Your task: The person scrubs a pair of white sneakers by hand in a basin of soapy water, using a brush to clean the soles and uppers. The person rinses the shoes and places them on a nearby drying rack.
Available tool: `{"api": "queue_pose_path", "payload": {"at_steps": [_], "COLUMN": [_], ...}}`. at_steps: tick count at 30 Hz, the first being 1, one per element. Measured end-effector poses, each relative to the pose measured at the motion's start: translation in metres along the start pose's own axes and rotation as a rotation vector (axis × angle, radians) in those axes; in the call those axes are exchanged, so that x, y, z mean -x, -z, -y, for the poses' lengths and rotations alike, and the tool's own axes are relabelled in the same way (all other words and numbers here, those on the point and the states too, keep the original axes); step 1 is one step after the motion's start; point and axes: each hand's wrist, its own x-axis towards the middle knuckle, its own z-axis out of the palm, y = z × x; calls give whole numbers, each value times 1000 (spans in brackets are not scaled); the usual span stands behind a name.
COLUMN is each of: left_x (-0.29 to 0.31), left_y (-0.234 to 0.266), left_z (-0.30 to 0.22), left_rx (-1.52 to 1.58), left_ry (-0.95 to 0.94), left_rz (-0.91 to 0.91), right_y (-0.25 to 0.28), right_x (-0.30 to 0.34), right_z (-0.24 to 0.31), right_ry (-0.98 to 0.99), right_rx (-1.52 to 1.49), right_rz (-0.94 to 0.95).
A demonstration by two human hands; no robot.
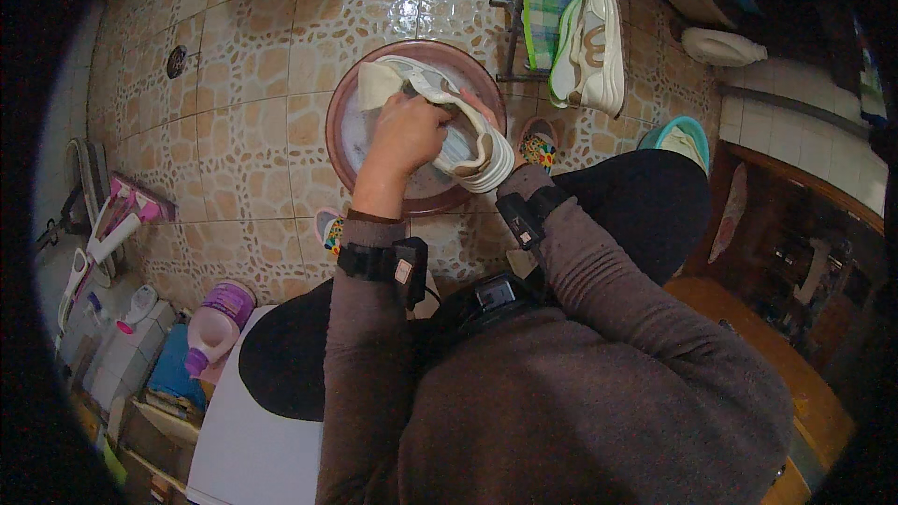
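A white sneaker (486,161) with brown patches is held tilted over a brownish-pink basin (339,136) of cloudy, sudsy water. My right hand (479,108) grips the sneaker from its right side. Only some of its fingers show past the shoe, which hides the rest. My left hand (410,134) is closed and pressed against the upper near the shoe's opening. What its curled fingers hold is hidden. A cream flap (379,84) sticks out just beyond the left hand, over the basin; I cannot tell if it belongs to the shoe.
Another white sneaker (599,56) leans on a folding stool (547,23) with a checked seat, right of the basin. A turquoise tub (687,138) stands by my right knee. Left are a purple-labelled bottle (213,332) and a pink-handled brush (140,201). My patterned slippers (540,142) flank the basin.
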Motion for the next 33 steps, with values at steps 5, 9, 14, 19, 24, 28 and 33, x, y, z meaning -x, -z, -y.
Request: {"api": "queue_pose_path", "payload": {"at_steps": [5,9,14,19,24,28,33], "left_x": [1,13,14,-46,-111,-146,-171], "left_y": [-26,-45,-55,-58,-78,-87,-95], "left_z": [28,66,71,-14,-111,-115,-101], "left_rx": [161,392,343,819,1225,1094,1093], "left_ry": [21,269,527,340,141,194,166], "left_rz": [-92,-49,-228,-476,-98,250,387], "right_y": [-23,-30,27,97,115,62,-74], "right_x": [11,23,-14,-36,-33,26,147], "right_z": [6,20,13,-19,-41,28,169], "right_ry": [0,-86,190,450,298,-19,-180], "right_rx": [74,322,1237,1502,1877,2152,2347], "right_rz": [-253,-394,-598,-455,-808,-307,-501]}}
